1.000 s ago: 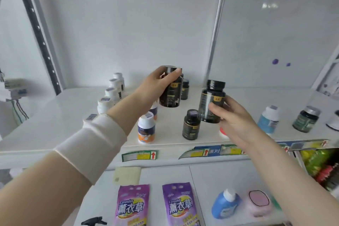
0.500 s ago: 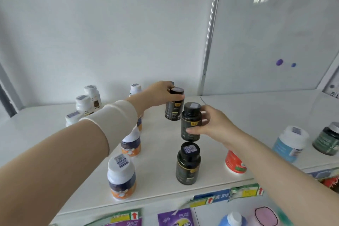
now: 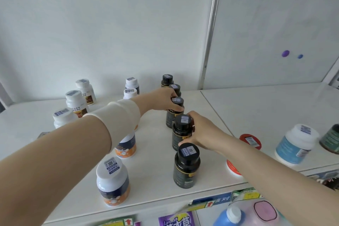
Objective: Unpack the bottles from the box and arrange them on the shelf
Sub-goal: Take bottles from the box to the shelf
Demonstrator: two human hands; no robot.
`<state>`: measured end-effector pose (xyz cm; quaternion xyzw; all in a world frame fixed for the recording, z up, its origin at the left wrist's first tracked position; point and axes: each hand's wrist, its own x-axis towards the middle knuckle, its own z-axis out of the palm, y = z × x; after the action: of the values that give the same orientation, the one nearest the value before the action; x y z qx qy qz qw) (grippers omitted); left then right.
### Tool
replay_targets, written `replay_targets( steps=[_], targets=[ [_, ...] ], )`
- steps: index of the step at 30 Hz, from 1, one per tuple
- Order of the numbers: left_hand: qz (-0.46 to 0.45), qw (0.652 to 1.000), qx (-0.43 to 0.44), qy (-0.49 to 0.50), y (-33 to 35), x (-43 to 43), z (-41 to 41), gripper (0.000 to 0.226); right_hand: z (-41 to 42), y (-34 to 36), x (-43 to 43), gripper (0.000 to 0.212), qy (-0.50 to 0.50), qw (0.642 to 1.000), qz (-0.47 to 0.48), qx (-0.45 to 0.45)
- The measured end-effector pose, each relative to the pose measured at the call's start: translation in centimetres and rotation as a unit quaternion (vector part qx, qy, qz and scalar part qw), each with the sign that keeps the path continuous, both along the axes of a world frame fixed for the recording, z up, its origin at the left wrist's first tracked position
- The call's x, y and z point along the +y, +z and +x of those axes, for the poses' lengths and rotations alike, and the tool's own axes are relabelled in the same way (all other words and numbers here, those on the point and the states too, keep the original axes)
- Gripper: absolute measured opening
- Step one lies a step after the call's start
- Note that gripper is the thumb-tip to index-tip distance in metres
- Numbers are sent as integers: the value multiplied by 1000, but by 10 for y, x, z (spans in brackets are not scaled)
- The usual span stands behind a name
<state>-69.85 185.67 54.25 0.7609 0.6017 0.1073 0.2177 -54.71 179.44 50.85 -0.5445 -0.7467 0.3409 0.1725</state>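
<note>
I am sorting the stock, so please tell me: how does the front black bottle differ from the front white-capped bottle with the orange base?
The front black bottle has a dark body and black cap; the white-capped bottle has a white cap and a navy and orange label. The black bottle stands right of the white-capped bottle. Both stand upright near the shelf edge, untouched, with a barcode sticker on the cap.

Head cam, close, down onto shelf (image 3: 150, 185)
</note>
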Motion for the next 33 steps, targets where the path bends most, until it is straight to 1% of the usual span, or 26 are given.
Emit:
replay_targets(
  steps=[5, 8, 10, 12, 15, 17, 19, 20, 21, 25, 28, 33],
  targets=[
    [4, 1000, 1, 8, -5, -1, 2, 38, 0, -2, -1, 67, -4, 1000, 0, -20],
    [4, 1000, -17, 20, -1, -8, 3, 52, 5, 4, -4, 68, -8, 1000, -19, -3],
    [19, 999, -25, 32, 10, -15, 3, 57, 10, 14, -6, 68, -9, 1000, -17, 7],
    [53, 998, -2, 44, 27, -27, 0, 54, 17, 29, -9, 68, -6, 1000, -3, -4],
    [102, 991, 68, 59, 54, -55, -13, 50, 22, 57, -17, 65, -3, 999, 39, -22],
    [153, 971, 171, 73, 69, -82, -24, 47, 18, 74, -25, 61, 3, 995, 92, -42],
    [209, 924, 306, 94, 79, -115, -36, 45, 4, 85, -39, 57, 15, 986, 154, -63],
    [224, 901, 356, 106, 83, -134, -41, 44, -6, 87, -47, 55, 25, 980, 184, -73],
    [230, 884, 389, 119, 85, -152, -47, 43, -18, 87, -58, 53, 39, 973, 211, -84],
    [203, 845, 461, 179, 87, -232, -77, 43, -72, 79, -111, 44, 115, 936, 305, -130],
    [169, 828, 484, 228, 86, -297, -108, 43, -120, 71, -155, 41, 174, 904, 360, -153],
    [86, 809, 488, 315, 63, -406, -180, 45, -211, 58, -234, 44, 293, 861, 385, -157]
  ],
)
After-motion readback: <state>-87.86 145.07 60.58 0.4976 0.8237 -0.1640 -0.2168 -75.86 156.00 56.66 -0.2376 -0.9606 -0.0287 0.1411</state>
